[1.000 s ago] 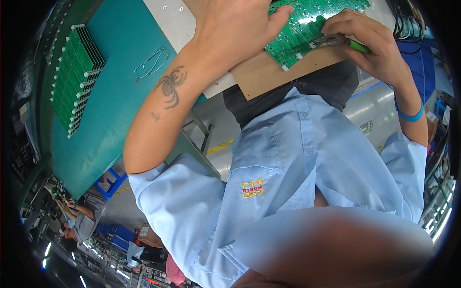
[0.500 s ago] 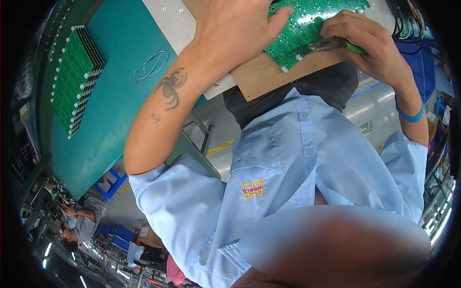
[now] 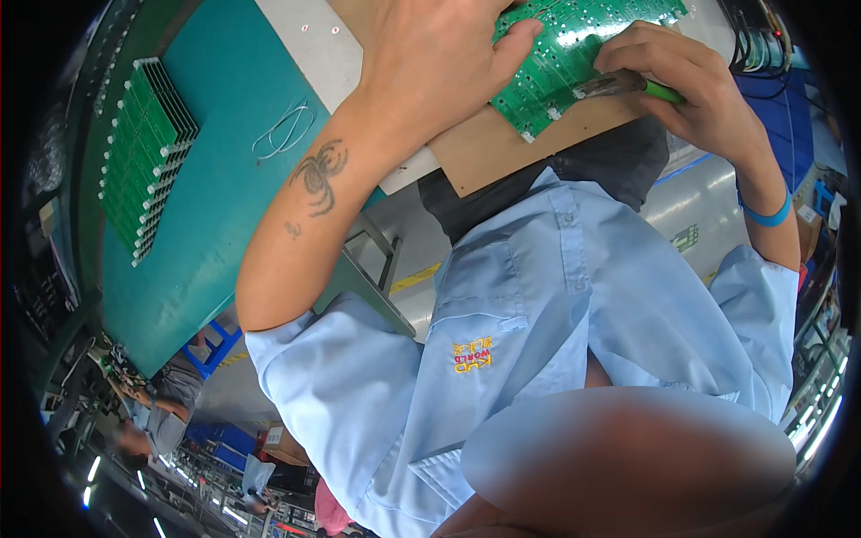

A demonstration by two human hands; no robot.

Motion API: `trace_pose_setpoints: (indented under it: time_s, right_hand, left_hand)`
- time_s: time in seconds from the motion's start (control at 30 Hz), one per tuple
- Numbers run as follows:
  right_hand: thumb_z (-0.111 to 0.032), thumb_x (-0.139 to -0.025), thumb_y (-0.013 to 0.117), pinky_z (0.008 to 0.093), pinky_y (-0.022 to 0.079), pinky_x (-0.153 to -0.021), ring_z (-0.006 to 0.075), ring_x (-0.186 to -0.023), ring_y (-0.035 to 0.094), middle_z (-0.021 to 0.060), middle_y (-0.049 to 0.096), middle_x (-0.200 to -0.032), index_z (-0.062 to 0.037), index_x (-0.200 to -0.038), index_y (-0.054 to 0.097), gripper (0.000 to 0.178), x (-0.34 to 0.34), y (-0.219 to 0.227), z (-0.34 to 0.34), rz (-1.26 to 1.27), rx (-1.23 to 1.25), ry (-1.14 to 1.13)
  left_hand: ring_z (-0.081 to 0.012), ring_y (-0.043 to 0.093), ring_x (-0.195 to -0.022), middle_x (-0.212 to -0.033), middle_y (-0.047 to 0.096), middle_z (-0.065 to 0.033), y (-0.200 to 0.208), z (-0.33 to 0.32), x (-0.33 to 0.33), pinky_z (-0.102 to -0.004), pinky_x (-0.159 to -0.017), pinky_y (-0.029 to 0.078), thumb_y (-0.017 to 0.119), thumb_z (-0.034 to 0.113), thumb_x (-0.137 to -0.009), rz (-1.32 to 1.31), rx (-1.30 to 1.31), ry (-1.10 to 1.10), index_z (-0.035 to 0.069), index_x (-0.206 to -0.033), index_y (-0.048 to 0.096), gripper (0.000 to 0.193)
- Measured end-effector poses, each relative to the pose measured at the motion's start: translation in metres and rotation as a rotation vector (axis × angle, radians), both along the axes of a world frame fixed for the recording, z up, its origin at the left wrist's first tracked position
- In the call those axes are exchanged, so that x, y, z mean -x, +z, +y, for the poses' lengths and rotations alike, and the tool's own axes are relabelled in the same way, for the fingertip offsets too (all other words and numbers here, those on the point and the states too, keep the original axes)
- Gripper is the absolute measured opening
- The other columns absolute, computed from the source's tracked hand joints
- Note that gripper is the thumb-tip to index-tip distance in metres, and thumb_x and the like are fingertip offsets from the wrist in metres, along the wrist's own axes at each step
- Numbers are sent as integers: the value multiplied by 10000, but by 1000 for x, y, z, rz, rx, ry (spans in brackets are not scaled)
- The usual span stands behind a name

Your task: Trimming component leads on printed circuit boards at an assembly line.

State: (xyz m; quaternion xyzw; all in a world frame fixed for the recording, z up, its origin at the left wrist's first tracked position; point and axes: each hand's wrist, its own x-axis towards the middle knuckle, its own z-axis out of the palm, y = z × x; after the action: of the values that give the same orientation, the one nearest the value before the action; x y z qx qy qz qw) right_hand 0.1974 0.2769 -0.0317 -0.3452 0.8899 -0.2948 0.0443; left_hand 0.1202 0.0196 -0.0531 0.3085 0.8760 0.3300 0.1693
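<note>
A green circuit board [image 3: 560, 58] lies at the top of the view, with small white connectors along its near edge. My left hand [image 3: 439, 67] grips the board's left side, its thumb lying over the surface; the other fingers are mostly cut off by the picture's upper edge. In my right hand [image 3: 677, 76] is a pair of green-handled cutting pliers [image 3: 659, 91], the fingers closed round the handles. Their metal jaws point left, over the board's near right part. Whether the jaws touch the board I cannot tell. Beneath the board is a brown sheet [image 3: 484, 157].
Several green circuit boards [image 3: 143, 152] stand stacked on the teal tabletop [image 3: 238, 67] at left. A loose pale wire [image 3: 285, 130] lies between that stack and my left forearm. Dark cables [image 3: 743, 45] hang at upper right. A co-worker [image 3: 170, 408] is at far lower left.
The view has shifted slightly, so the stack and tabletop sit a little lower and farther right. Both hands keep their hold; the pliers stay at nearly the same place over the board.
</note>
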Motion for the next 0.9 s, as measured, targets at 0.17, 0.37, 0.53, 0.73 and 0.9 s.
trace_pose_setpoints:
  time_s: [0.17, 0.37, 0.53, 0.73, 0.9]
  right_hand:
    - [110, -705, 734, 388, 542, -859, 277, -942, 653, 82, 699, -1094, -20, -1070, 672, 392, -1, -5, 4, -4, 84, -19]
    - [123, -703, 727, 391, 535, -829, 283, -936, 644, 82, 697, -1083, -21, -1066, 665, 396, -4, -10, 6, -26, 170, -44]
    - [131, -707, 717, 396, 533, -813, 292, -926, 640, 85, 690, -1057, -19, -1050, 654, 380, -3, -15, 3, -1, 238, -48]
    - [123, -720, 713, 395, 536, -803, 297, -910, 643, 95, 688, -1041, -15, -1041, 650, 355, -11, -15, 12, 25, 260, -97]
    - [113, -737, 712, 394, 541, -800, 303, -902, 650, 106, 694, -1044, -7, -1049, 654, 339, -11, -17, 17, 34, 251, -126]
  left_hand:
    - [-285, 604, -1060, -1126, 734, -100, -14, -5, -1, -406, -976, 444, 784, 113, -824, 304, -225, -35, 27, -983, 750, 185]
    - [-253, 632, -1037, -1131, 751, -76, -23, -2, 3, -386, -954, 488, 812, 137, -854, 562, -297, -102, 35, -1001, 767, 185]
    - [-226, 624, -1072, -1164, 763, -17, -26, -4, 2, -373, -973, 467, 839, 175, -850, 563, -246, -93, 70, -1009, 787, 197]
    - [-240, 608, -1115, -1197, 762, -6, -20, 3, 1, -380, -1016, 437, 851, 167, -817, 485, -238, -83, 84, -1012, 795, 219]
    - [-239, 614, -1109, -1196, 764, -12, -17, 4, 0, -376, -1013, 444, 852, 162, -816, 492, -207, -82, 81, -1016, 793, 223]
